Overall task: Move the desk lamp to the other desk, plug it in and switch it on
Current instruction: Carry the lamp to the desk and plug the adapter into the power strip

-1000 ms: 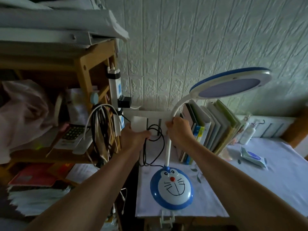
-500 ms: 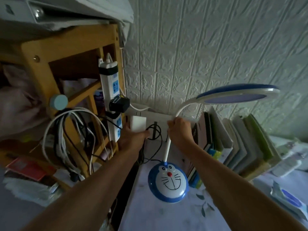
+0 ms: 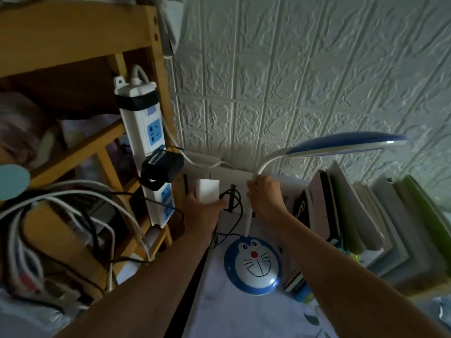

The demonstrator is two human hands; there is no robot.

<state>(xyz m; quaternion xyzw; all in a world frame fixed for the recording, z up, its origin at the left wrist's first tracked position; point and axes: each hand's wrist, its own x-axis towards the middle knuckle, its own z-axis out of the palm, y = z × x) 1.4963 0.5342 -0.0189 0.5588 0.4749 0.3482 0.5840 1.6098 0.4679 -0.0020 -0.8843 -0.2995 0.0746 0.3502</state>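
The desk lamp stands on the desk, its round blue-and-white cartoon-face base (image 3: 252, 265) below a white bendable neck and a flat blue head (image 3: 346, 145), which is unlit. My right hand (image 3: 264, 197) grips the neck just under the bend. My left hand (image 3: 203, 206) holds the lamp's white plug adapter (image 3: 208, 190), prongs pointing up, with the black cord (image 3: 233, 208) looping between both hands. A white power strip (image 3: 148, 142) hangs upright on the wooden shelf post, left of and above the adapter; a black adapter (image 3: 162, 167) fills its middle socket.
A wooden shelf unit (image 3: 80, 57) crowded with coiled white and black cables (image 3: 63, 215) fills the left. A row of upright books (image 3: 353, 213) stands right of the lamp. The desk has a pale cloth cover (image 3: 244, 313). A textured white wall (image 3: 305, 69) lies behind.
My view has tilted up and closer to the power strip. The white adapter in my left hand sits slightly higher, and my right hand stays on the lamp neck.
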